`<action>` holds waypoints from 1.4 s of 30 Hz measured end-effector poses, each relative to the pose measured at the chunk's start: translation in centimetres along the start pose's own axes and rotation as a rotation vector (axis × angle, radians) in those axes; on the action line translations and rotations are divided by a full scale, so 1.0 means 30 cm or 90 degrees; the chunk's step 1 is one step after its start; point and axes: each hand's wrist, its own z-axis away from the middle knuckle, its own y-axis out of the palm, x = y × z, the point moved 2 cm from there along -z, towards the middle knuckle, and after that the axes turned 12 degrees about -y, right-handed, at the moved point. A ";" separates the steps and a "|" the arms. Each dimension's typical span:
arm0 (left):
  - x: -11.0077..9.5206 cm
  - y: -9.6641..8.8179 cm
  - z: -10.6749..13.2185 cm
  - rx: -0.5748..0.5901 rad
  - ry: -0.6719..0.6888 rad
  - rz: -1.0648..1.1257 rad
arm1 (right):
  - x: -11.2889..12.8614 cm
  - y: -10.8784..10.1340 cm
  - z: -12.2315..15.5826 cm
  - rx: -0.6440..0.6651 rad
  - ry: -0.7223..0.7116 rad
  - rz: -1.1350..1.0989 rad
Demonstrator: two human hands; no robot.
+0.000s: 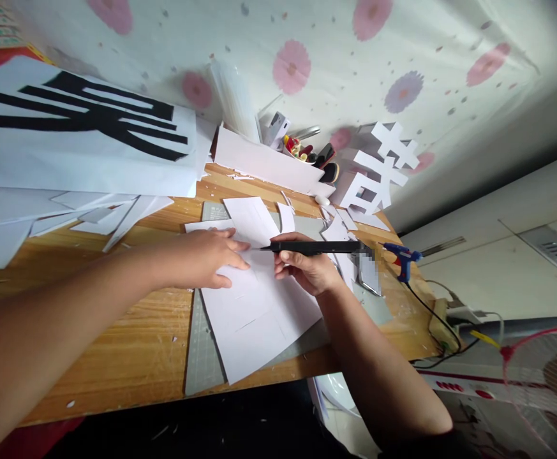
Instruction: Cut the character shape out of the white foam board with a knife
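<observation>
My right hand (pixel 307 268) grips a black utility knife (pixel 319 247), its thin tip pointing left at the white foam board or card (pixel 278 306). Flat on that sheet, my left hand (pixel 215 255) has its fingers spread, close to the knife's tip. Faint lines or cuts mark the sheet's lower part. Beneath it lies a grey-green cutting mat (pixel 201 357). Another white piece (pixel 249 217) lies at the sheet's far edge, partly over or beside it; I cannot tell which.
A white sheet with a black character (pixel 101 121) and white offcuts (pixel 53 210) lie left. Behind stand a cup of tools (pixel 302 150) and a white cut-out character (pixel 374 169). At right are a phone (pixel 370 274), a blue glue gun (pixel 402 258) and a power strip (pixel 445 325).
</observation>
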 end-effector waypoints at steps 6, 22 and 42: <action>0.014 0.013 0.000 -0.014 0.005 0.006 | -0.063 0.017 -0.029 -0.205 -0.096 0.031; 0.043 0.038 -0.014 -0.020 0.000 0.041 | -0.096 0.021 -0.025 -0.187 -0.084 0.112; 0.064 0.043 -0.015 -0.016 0.008 0.061 | -0.068 0.028 -0.029 -0.166 -0.085 0.191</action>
